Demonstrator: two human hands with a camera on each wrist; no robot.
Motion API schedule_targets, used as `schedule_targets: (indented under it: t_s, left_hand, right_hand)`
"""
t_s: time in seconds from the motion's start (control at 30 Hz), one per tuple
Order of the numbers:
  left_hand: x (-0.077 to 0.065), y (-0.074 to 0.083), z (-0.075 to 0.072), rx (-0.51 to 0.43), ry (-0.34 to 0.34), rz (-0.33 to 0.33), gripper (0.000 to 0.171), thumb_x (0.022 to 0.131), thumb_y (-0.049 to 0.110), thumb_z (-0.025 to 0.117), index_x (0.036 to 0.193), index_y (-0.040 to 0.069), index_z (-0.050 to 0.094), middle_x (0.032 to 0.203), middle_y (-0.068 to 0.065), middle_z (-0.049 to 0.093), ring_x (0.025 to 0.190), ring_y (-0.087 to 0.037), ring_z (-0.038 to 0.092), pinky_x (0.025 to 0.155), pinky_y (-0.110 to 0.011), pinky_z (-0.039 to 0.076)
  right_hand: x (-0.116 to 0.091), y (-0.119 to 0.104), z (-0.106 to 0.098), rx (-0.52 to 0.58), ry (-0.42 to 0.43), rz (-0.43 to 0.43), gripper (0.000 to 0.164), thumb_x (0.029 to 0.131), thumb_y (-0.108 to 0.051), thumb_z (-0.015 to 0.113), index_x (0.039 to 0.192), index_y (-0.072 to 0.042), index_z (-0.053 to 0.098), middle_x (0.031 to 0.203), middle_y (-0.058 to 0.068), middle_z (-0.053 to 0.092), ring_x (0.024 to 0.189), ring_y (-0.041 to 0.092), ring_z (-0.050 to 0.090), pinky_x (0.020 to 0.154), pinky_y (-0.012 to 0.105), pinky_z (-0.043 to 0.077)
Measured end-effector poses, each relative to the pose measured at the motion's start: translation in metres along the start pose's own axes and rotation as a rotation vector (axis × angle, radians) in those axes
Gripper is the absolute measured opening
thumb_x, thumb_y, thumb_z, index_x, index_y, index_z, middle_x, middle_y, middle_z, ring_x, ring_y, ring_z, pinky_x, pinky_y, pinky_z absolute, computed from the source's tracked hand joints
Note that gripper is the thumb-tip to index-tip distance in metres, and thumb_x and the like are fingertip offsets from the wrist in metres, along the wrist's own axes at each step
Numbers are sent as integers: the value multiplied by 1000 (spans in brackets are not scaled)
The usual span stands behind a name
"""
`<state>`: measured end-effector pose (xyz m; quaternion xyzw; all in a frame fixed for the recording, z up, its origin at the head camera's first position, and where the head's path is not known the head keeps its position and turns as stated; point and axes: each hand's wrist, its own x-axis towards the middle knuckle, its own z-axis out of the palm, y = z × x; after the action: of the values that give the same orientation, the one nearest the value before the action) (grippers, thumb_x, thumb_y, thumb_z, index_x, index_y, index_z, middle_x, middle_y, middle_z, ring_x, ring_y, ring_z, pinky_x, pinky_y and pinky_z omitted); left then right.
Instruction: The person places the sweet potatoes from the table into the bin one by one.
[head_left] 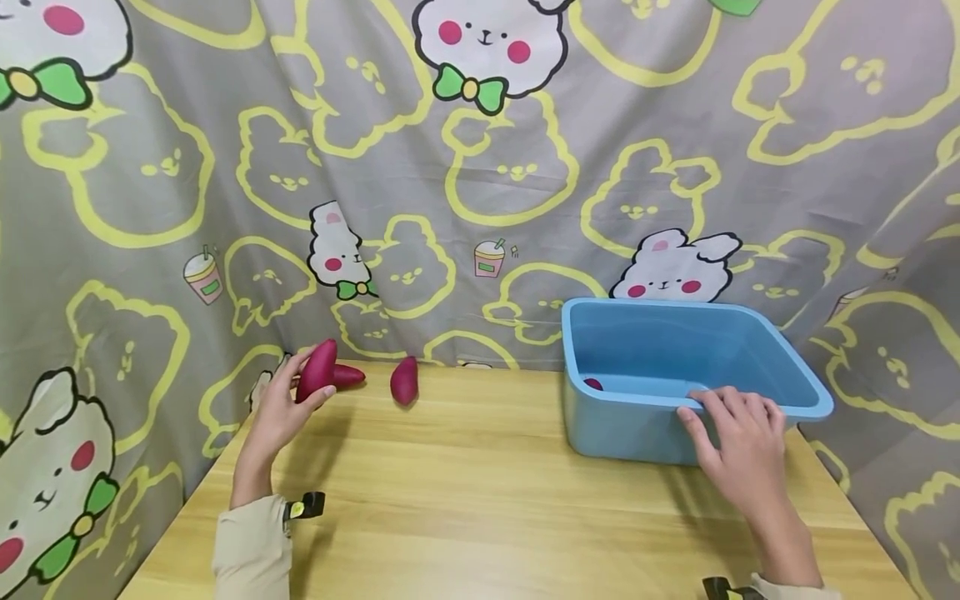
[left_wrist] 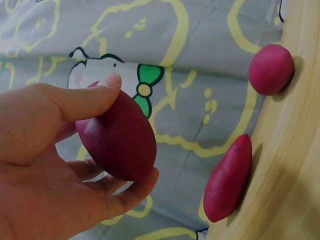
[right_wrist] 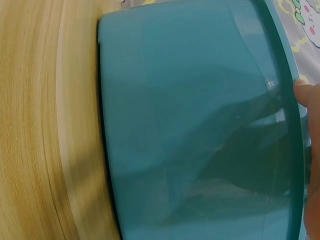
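Note:
In the head view, my left hand [head_left: 279,410] holds a dark red-purple sweet potato [head_left: 318,372] above the table's far left. The left wrist view shows the thumb on one side of this sweet potato [left_wrist: 122,137] and the fingers on the other. Just beyond it lies a second, tapered sweet potato [left_wrist: 228,180], partly covered in the head view. A third sweet potato [head_left: 404,382] rests a little to the right. My right hand [head_left: 742,446] grips the near rim of a blue plastic tub [head_left: 622,433], fingers curled over the edge. Inside the tub, part of another sweet potato [head_left: 593,384] shows.
The light wood table [head_left: 465,500] runs back to a grey curtain [head_left: 420,192] printed with cartoon animals, which hangs behind and along both sides. The tub stands at the table's far right, close to the curtain. Dark straps sit at both wrists.

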<state>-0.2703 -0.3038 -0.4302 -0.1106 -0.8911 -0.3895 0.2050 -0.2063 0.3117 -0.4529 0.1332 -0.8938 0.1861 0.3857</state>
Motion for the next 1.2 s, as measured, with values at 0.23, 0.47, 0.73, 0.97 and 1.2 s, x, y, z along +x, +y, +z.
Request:
schedule_targets:
  t_s: [0.23, 0.47, 0.73, 0.97, 1.2]
  left_hand:
    - [-4, 5, -2, -21, -6, -15, 68, 93, 9, 76, 153, 4, 45, 136, -32, 52, 111, -49, 57, 71, -22, 50]
    - [-15, 8, -8, -41, 25, -103, 72, 96, 16, 75, 158, 12, 39, 138, -29, 49, 114, -46, 54, 72, -26, 50]
    - [-13, 18, -10, -46, 90, -73, 73, 95, 15, 75, 158, 15, 40, 141, -26, 47, 116, -42, 53, 73, -11, 44]
    - [-8, 31, -3, -58, 109, -27, 72, 93, 11, 77, 157, 13, 44, 135, -24, 51, 115, -40, 54, 76, -10, 43]
    - [-4, 37, 3, -67, 124, 23, 70, 92, 9, 78, 155, 13, 47, 136, -23, 52, 112, -35, 55, 76, -11, 46]
  right_hand:
    - [1, 2, 0, -12, -5, -11, 28, 98, -31, 68, 111, -7, 68, 103, 15, 63, 102, 43, 49, 97, 69, 25]
    - [2, 4, -5, -20, -5, -13, 28, 97, -32, 68, 111, -7, 69, 104, 16, 63, 103, 43, 49, 98, 69, 24]
    - [3, 5, -6, -17, -2, -9, 28, 97, -31, 68, 112, -7, 69, 104, 17, 63, 103, 44, 49, 99, 70, 24]
    - [0, 4, -4, -18, 5, -4, 28, 98, -32, 67, 111, -7, 69, 103, 16, 63, 101, 44, 49, 98, 69, 24]
    - [0, 2, -1, -15, 2, 0, 27, 97, -31, 69, 111, -8, 69, 103, 15, 63, 102, 43, 49, 98, 69, 24]
